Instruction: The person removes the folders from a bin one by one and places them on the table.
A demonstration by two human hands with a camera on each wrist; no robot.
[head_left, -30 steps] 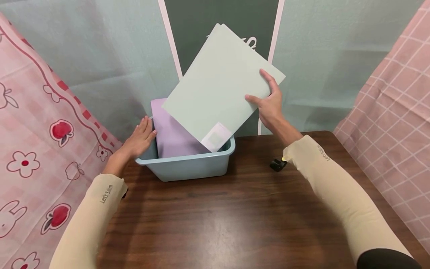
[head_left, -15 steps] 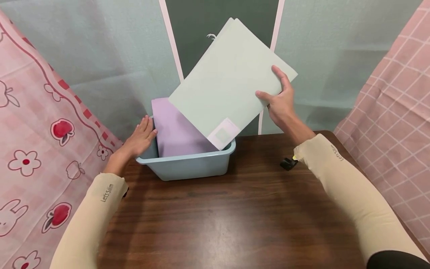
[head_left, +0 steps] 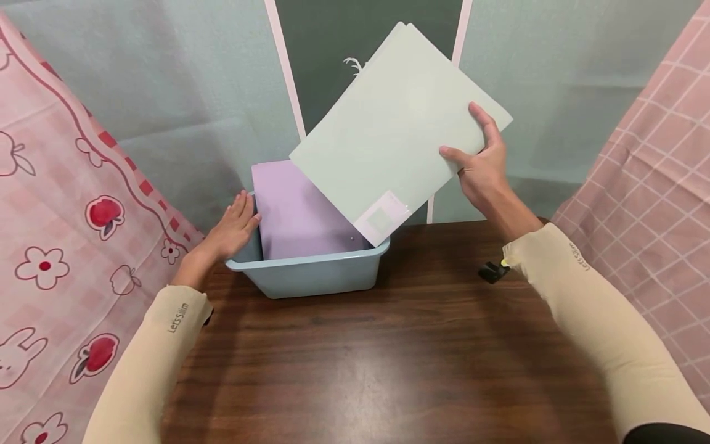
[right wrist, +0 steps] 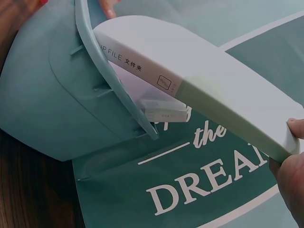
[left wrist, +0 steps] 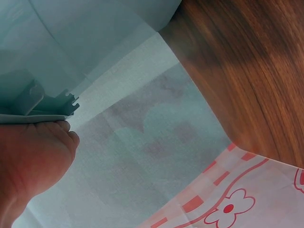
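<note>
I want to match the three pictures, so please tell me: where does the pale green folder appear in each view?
Head: pale green folder, upper middle, in the right hand.
Left wrist: not visible.
Right wrist: from upper left to the right edge.
Landmark shared by all three: blue basin.

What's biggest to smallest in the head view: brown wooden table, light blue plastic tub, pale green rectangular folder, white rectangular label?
By visible area:
1. Table
2. Folder
3. Tub
4. Label
</note>
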